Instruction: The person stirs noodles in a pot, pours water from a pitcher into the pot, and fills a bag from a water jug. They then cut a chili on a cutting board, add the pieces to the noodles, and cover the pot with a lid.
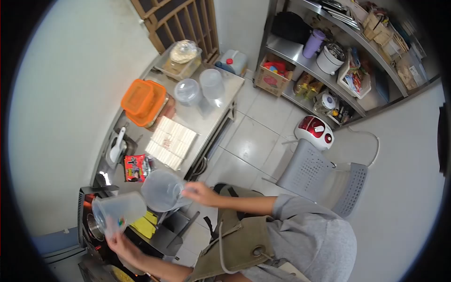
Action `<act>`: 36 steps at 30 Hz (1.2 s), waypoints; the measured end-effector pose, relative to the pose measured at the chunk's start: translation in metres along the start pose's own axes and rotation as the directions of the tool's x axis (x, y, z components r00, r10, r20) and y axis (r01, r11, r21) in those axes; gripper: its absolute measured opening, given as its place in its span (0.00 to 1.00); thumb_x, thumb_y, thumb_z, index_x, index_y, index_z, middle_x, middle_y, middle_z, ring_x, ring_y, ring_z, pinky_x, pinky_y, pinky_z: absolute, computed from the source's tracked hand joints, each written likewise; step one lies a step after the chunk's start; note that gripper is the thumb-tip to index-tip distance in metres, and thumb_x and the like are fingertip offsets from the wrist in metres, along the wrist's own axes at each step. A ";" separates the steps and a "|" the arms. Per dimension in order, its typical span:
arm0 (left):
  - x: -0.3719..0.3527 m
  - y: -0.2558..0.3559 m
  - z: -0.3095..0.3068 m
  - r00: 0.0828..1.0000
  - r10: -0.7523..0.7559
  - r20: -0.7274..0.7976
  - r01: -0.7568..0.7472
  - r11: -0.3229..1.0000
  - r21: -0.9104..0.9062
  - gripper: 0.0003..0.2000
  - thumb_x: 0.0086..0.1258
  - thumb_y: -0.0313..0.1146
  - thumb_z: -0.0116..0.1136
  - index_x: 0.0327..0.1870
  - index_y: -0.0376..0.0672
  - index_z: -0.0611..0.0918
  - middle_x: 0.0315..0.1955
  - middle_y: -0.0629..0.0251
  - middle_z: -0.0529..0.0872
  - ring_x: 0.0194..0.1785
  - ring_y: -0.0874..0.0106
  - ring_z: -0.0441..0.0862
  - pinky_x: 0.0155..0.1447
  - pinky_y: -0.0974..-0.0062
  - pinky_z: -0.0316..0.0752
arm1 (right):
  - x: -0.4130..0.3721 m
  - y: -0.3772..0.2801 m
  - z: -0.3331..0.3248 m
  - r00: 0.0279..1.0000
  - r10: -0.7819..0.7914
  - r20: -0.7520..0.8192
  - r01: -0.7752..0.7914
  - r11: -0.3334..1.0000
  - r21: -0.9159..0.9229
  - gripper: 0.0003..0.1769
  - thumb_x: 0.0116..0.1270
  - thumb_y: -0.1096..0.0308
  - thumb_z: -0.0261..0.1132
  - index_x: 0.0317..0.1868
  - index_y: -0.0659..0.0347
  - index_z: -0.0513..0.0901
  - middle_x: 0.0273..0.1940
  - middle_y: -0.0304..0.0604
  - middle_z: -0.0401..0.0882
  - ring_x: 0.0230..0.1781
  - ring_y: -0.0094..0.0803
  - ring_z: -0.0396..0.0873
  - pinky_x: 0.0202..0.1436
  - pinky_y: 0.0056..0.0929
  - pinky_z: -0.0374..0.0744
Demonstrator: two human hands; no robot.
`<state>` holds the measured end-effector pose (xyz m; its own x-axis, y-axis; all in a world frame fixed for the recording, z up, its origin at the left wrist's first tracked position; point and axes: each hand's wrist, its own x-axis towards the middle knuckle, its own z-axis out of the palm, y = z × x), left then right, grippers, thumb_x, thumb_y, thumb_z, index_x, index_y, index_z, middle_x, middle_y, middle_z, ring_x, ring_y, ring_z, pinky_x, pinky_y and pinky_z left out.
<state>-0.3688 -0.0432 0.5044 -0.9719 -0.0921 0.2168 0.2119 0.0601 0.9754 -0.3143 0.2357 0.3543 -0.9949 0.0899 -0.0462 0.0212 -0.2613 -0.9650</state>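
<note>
1. Wrapping round the rim of a clear plastic jug [162, 190], the right hand [199, 192] fingers are holding it tilted, just off the steel surface [209, 120] edge.
2. The left hand [121, 243] is gripping a see-through tub [115, 211], tipped sideways over the dark cooker [85, 218].

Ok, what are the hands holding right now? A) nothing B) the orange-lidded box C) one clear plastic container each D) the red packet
C: the right hand grips a clear plastic jug, the left hand a clear plastic cup.
</note>
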 end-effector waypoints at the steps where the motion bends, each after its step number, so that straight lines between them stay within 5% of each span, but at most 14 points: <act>1: 0.000 -0.019 0.027 0.999 -0.024 0.032 0.024 1.000 -0.014 0.18 0.64 0.28 0.57 0.54 0.32 0.74 0.44 0.61 0.79 0.49 0.71 0.75 0.56 0.74 0.67 | -0.016 -0.001 -0.024 0.995 0.016 -0.100 -0.012 0.999 0.040 0.15 0.65 0.61 0.60 0.30 0.67 0.76 0.20 0.34 0.68 0.25 0.18 0.64 0.29 0.26 0.67; 3: -0.004 -0.051 0.087 0.988 -0.152 -0.001 0.150 0.976 0.159 0.13 0.63 0.29 0.59 0.47 0.35 0.76 0.40 0.64 0.78 0.44 0.75 0.74 0.49 0.78 0.68 | -0.042 0.007 -0.081 0.950 -0.048 -0.309 0.033 0.998 -0.053 0.17 0.65 0.57 0.60 0.28 0.65 0.78 0.20 0.30 0.67 0.23 0.17 0.63 0.25 0.25 0.64; 7: -0.008 -0.108 0.223 0.971 -0.225 -0.082 0.230 0.971 0.059 0.10 0.60 0.27 0.62 0.25 0.38 0.72 0.30 0.69 0.79 0.34 0.81 0.71 0.43 0.82 0.67 | -0.078 -0.002 -0.198 0.746 0.242 -0.621 -0.237 0.967 0.092 0.25 0.63 0.50 0.61 0.17 0.61 0.72 0.17 0.29 0.61 0.21 0.17 0.58 0.24 0.21 0.59; 11: 0.000 -0.194 0.328 0.989 -0.048 -0.141 0.075 0.978 0.194 0.09 0.60 0.26 0.63 0.39 0.34 0.79 0.30 0.68 0.80 0.35 0.79 0.72 0.45 0.79 0.68 | -0.074 0.005 -0.308 0.540 0.316 -0.780 -0.329 0.932 0.150 0.26 0.62 0.51 0.61 0.12 0.59 0.71 0.14 0.30 0.62 0.18 0.18 0.59 0.24 0.22 0.59; 12: -0.001 -0.184 0.363 0.974 -0.063 -0.217 0.106 0.975 0.195 0.07 0.60 0.28 0.63 0.30 0.37 0.76 0.28 0.68 0.78 0.34 0.79 0.71 0.45 0.81 0.67 | -0.066 0.009 -0.335 0.468 0.302 -0.831 -0.322 0.933 0.158 0.26 0.61 0.53 0.61 0.11 0.60 0.71 0.13 0.31 0.63 0.17 0.19 0.60 0.23 0.23 0.60; 15: 0.004 -0.205 0.420 0.916 0.026 -0.399 0.073 0.971 0.229 0.09 0.61 0.29 0.63 0.38 0.34 0.79 0.30 0.66 0.79 0.35 0.77 0.73 0.44 0.79 0.70 | -0.047 0.049 -0.423 0.472 0.321 -0.821 -0.367 0.918 0.149 0.19 0.60 0.59 0.58 0.23 0.66 0.82 0.19 0.37 0.74 0.21 0.22 0.69 0.28 0.23 0.65; 21: 0.011 -0.261 0.445 0.823 -0.121 -0.554 0.216 0.970 0.109 0.18 0.63 0.26 0.60 0.51 0.33 0.69 0.46 0.59 0.75 0.44 0.71 0.73 0.49 0.75 0.71 | 0.035 0.110 -0.554 0.451 0.528 -0.720 -0.673 0.730 0.114 0.22 0.62 0.58 0.55 0.34 0.74 0.81 0.34 0.49 0.81 0.36 0.33 0.77 0.45 0.27 0.72; 24: -0.019 -0.248 0.492 0.716 0.009 -0.698 0.374 0.839 0.394 0.20 0.64 0.28 0.58 0.55 0.37 0.66 0.51 0.58 0.68 0.51 0.69 0.66 0.55 0.70 0.65 | 0.092 0.097 -0.598 0.405 0.725 -0.557 -0.738 0.619 0.268 0.29 0.62 0.54 0.54 0.49 0.76 0.74 0.50 0.52 0.76 0.55 0.38 0.69 0.58 0.39 0.63; 27: -0.075 -0.241 0.588 0.978 -0.162 -0.132 0.208 0.825 0.526 0.19 0.58 0.21 0.55 0.51 0.38 0.68 0.45 0.59 0.70 0.47 0.71 0.69 0.51 0.75 0.65 | 0.144 0.137 -0.648 0.350 0.830 -0.433 -0.775 0.517 0.364 0.25 0.61 0.55 0.53 0.54 0.63 0.72 0.52 0.45 0.74 0.57 0.35 0.62 0.60 0.50 0.55; 28: -0.084 -0.238 0.634 0.946 -0.322 -0.025 0.302 0.853 0.426 0.21 0.54 0.20 0.57 0.50 0.38 0.69 0.46 0.59 0.70 0.46 0.69 0.70 0.50 0.74 0.67 | 0.159 0.150 -0.660 0.340 0.881 -0.329 -0.772 0.461 0.437 0.19 0.61 0.56 0.53 0.50 0.56 0.72 0.50 0.41 0.75 0.54 0.34 0.63 0.59 0.47 0.55; 30: -0.068 -0.293 0.710 0.935 -0.307 0.177 0.241 0.917 0.317 0.21 0.54 0.19 0.56 0.51 0.36 0.69 0.46 0.56 0.71 0.51 0.67 0.72 0.55 0.71 0.67 | 0.187 0.180 -0.686 0.329 0.930 -0.166 -0.783 0.367 0.503 0.06 0.60 0.59 0.54 0.38 0.44 0.70 0.45 0.35 0.76 0.47 0.30 0.65 0.55 0.41 0.58; 31: -0.046 -0.324 0.754 0.915 -0.389 0.108 0.360 0.907 0.219 0.21 0.57 0.20 0.55 0.53 0.35 0.68 0.48 0.55 0.71 0.55 0.65 0.70 0.59 0.70 0.65 | 0.199 0.196 -0.698 0.323 0.932 -0.162 -0.791 0.360 0.495 0.06 0.60 0.59 0.54 0.38 0.44 0.70 0.45 0.35 0.76 0.47 0.30 0.65 0.55 0.41 0.58; 34: 0.072 -0.462 0.863 0.937 -0.208 -0.280 0.210 0.977 -0.024 0.22 0.68 0.28 0.49 0.62 0.37 0.61 0.61 0.54 0.65 0.63 0.63 0.64 0.65 0.68 0.58 | 0.233 0.246 -0.718 0.405 0.911 -0.083 -0.841 0.407 0.356 0.08 0.59 0.59 0.54 0.39 0.45 0.72 0.43 0.34 0.76 0.47 0.29 0.66 0.53 0.39 0.60; 36: 0.160 -0.541 0.898 0.711 -0.342 -0.615 0.249 0.940 -0.234 0.23 0.70 0.36 0.51 0.61 0.34 0.62 0.61 0.53 0.64 0.62 0.64 0.65 0.65 0.70 0.59 | 0.247 0.275 -0.715 0.398 0.910 -0.118 -0.835 0.413 0.363 0.09 0.60 0.58 0.53 0.40 0.45 0.73 0.44 0.34 0.75 0.47 0.29 0.66 0.53 0.37 0.60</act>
<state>-0.7311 0.8017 -0.0238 -0.7001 -0.6970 -0.1552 -0.0190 -0.1991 0.9798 -0.4835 0.8737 -0.1066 -0.3653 -0.0881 -0.9267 0.8039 -0.5318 -0.2663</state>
